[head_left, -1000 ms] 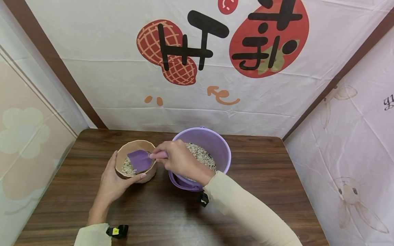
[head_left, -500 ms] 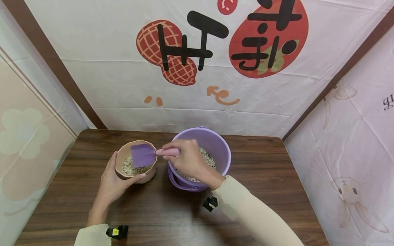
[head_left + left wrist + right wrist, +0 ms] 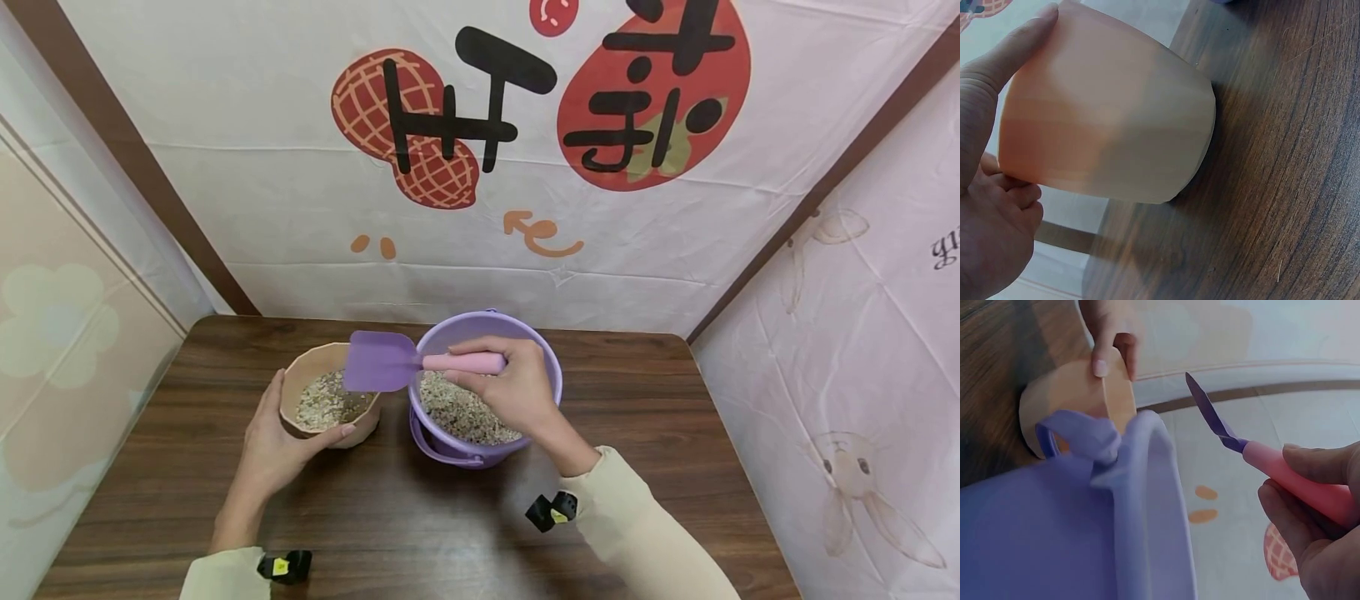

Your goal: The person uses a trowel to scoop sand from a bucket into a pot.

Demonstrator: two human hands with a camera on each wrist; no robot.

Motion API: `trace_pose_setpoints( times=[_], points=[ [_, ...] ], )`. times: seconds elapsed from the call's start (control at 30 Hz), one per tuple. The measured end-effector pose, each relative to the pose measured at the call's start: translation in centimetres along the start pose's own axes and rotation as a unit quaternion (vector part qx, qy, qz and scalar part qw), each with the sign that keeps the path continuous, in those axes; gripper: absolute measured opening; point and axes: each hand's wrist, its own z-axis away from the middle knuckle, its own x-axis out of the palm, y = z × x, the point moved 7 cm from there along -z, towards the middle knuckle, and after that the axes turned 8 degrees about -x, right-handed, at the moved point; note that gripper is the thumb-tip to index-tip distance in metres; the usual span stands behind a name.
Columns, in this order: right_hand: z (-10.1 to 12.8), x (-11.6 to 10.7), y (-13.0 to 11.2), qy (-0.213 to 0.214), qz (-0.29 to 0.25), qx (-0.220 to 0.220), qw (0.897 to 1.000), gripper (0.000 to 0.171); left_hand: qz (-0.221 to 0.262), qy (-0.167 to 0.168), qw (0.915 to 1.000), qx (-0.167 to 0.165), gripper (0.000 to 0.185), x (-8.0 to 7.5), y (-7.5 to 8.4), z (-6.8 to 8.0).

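Observation:
A peach-coloured faceted bowl (image 3: 327,402) with mixed grain stands on the brown table; my left hand (image 3: 281,437) grips its side, thumb on the near rim. The left wrist view shows that bowl (image 3: 1110,125) close up in my left hand (image 3: 991,187). To its right a purple bucket (image 3: 540,354) holds more of the grain (image 3: 457,412). My right hand (image 3: 513,383) holds the pink handle of a small purple shovel (image 3: 378,362), whose empty blade hovers between bowl and bucket. The right wrist view shows the shovel (image 3: 1210,422), my right hand (image 3: 1319,540) and the bucket rim (image 3: 1147,506).
The wooden table (image 3: 660,433) is boxed in by printed cloth walls at the back (image 3: 480,167), left (image 3: 60,333) and right (image 3: 862,375). The bucket's handle (image 3: 442,446) hangs over its near side.
My right hand lifted the shovel out of the bowl and drew it right and up, over the bucket. The left hand and bowl stayed put.

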Motion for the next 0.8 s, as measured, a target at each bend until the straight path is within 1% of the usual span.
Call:
trace_pose_setpoints(
  times=[0.17,0.27,0.4,0.5,0.8],
  points=[
    [1.0,-1.7,1.5,0.015,-0.036,0.044,0.998,0.024,0.0,0.004,1.0,0.002,0.135,0.0,0.1,0.1],
    [1.8,-2.6,2.4,0.02,-0.067,0.076,0.995,0.024,0.0,0.004,1.0,0.001,0.135,0.0,0.0,0.0],
    [2.9,-3.9,3.4,0.032,-0.087,0.109,0.99,0.025,0.0,0.003,1.0,0.0,0.136,0.0,0.0,0.0],
    [3.6,-5.0,4.1,0.045,-0.086,0.118,0.988,0.027,-0.001,0.003,1.0,0.001,0.136,0.0,0.1,0.0],
    [5.3,-8.5,5.5,0.081,-0.056,0.109,0.989,0.029,-0.003,-0.001,1.0,-0.003,0.137,0.0,0.0,0.0]
  ],
)
